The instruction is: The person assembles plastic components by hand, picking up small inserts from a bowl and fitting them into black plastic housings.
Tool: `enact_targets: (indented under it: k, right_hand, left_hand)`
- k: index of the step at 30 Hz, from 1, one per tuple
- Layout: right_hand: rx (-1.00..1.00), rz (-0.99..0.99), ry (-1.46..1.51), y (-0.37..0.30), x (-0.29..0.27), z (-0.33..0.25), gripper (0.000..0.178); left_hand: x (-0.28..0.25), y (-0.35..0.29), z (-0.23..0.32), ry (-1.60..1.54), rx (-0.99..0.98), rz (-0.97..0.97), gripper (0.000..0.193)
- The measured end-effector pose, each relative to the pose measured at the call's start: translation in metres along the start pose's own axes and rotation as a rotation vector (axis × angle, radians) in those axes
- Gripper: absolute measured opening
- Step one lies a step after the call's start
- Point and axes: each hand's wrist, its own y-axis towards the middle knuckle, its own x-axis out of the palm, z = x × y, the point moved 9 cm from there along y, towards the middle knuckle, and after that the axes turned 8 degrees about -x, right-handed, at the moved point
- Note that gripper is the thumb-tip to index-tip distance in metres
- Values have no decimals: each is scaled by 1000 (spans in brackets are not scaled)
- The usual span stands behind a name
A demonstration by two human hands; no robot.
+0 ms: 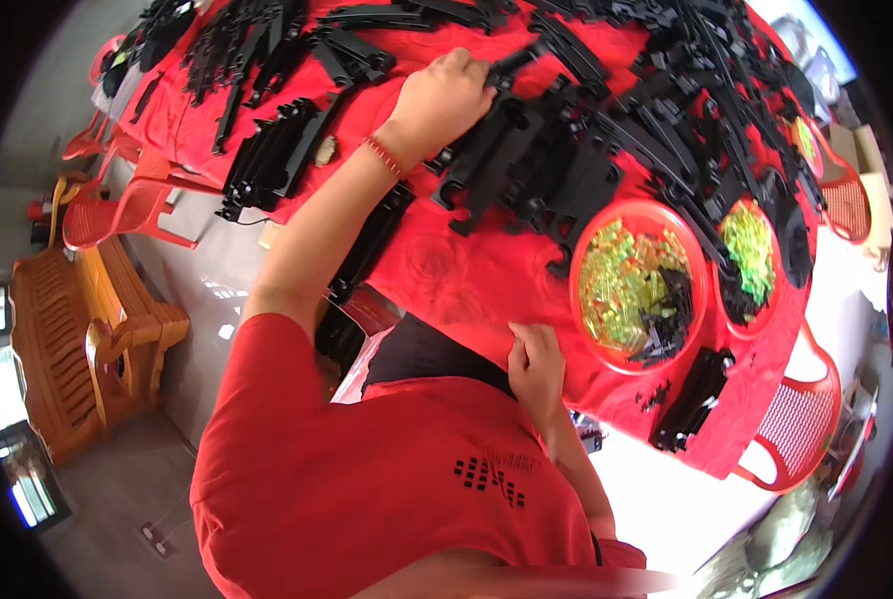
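My left hand (pixel 444 100) reaches across the red-covered table, its fingers closed on the end of a long black plastic part (pixel 514 66). Just beside and below that hand lies a cluster of similar black plastic parts (pixel 526 150), ridged and notched at their ends. My right hand (pixel 537 367) is near the table's front edge, close to my body. Its fingers are curled in, and whatever they may hold is hidden. To the right of it stands a red bowl (pixel 578 324) of small clear yellow-green pieces, some orange ones and black ones.
A second red bowl (pixel 769 317) with bright green and black pieces stands farther right. Black parts (pixel 694 399) lie at the front right edge, and more (pixel 279 150) at the left. Red plastic chairs (pixel 801 424) and a wooden bench (pixel 57 339) stand around the table.
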Motion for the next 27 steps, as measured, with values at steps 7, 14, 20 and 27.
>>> enact_targets:
  k: [7, 14, 20, 27]
  right_hand:
    - [596, 417, 1218, -4, -39, 39, 60]
    - [585, -180, 832, -19, -42, 3, 53]
    - [499, 9, 872, -28, -46, 3, 43]
    - [377, 41, 624, -14, -21, -13, 43]
  left_hand:
    - [-65, -111, 142, -145, 745, -201, 42]
    - [-60, -190, 177, -216, 974, -310, 40]
    - [-80, -182, 173, -257, 659, -193, 48]
    - [21, -245, 144, -1608, -820, -689, 29]
